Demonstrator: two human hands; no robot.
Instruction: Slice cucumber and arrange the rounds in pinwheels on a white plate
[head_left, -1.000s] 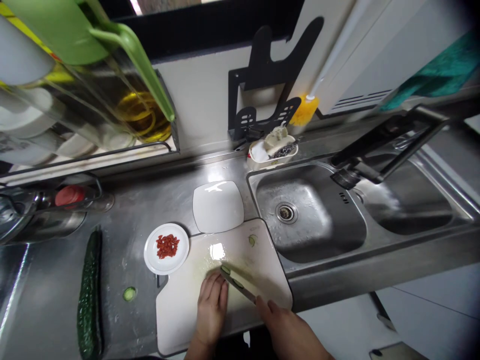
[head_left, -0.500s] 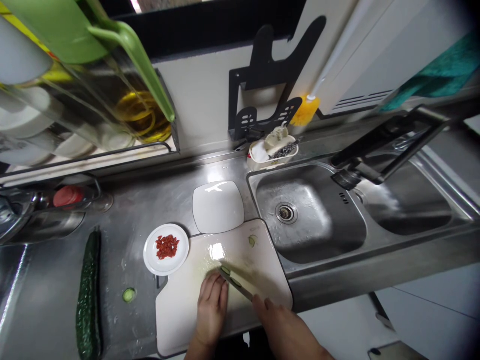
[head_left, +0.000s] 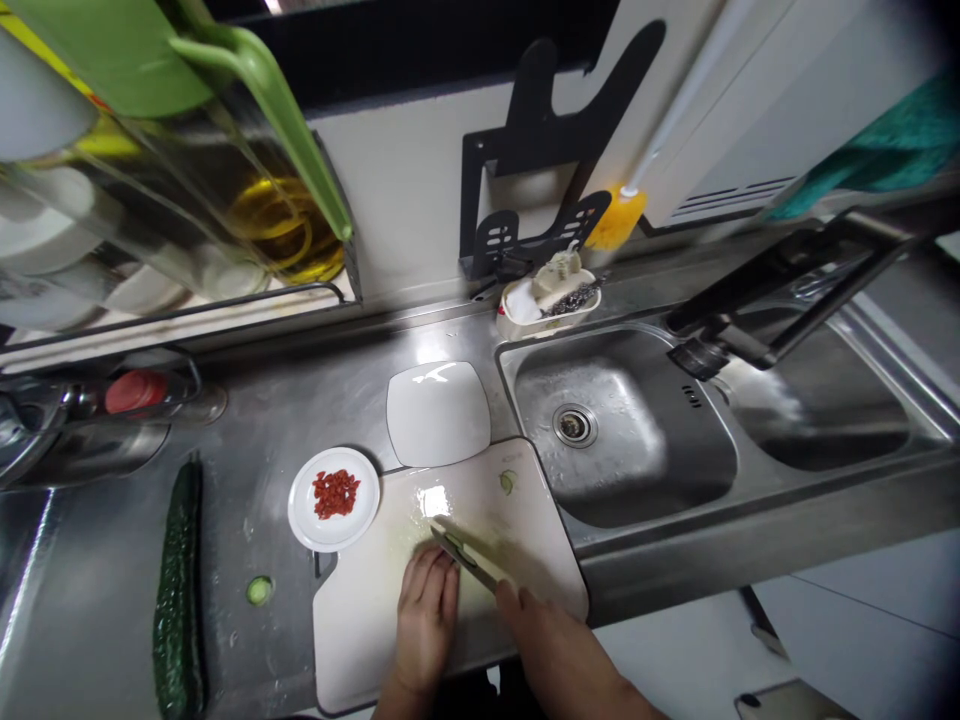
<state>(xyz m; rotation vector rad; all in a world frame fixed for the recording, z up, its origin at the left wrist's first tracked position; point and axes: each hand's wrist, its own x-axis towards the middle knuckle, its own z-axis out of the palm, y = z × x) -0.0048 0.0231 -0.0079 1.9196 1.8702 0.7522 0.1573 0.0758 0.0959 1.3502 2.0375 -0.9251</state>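
Observation:
My right hand (head_left: 541, 632) is wrapped round the handle of a kitchen knife (head_left: 474, 572), its blade slanting up and left over the white cutting board (head_left: 352, 640). Against the blade's far side sits a green cucumber slice (head_left: 455, 541). Close beside the blade, my left hand (head_left: 427, 605) rests on the board with its fingers curled and pressed together; whatever lies under them is hidden. Another thin cucumber slice (head_left: 508, 482) lies near the board's upper right corner. To the left on the steel counter are a whole cucumber (head_left: 178, 590) and a cut cucumber end (head_left: 259, 591).
A round white plate (head_left: 301, 513) with red berries overlaps the board's upper left edge. Behind the board lies a square white plate (head_left: 439, 415). The steel sink (head_left: 622, 410) with a dark faucet (head_left: 750, 310) is at right; an oil jug (head_left: 289, 230) stands on a shelf at upper left.
The knife has shifted slightly up and left, with its blade angled differently beside my left fingers. The slices on it show less. My left hand stays nearly in place.

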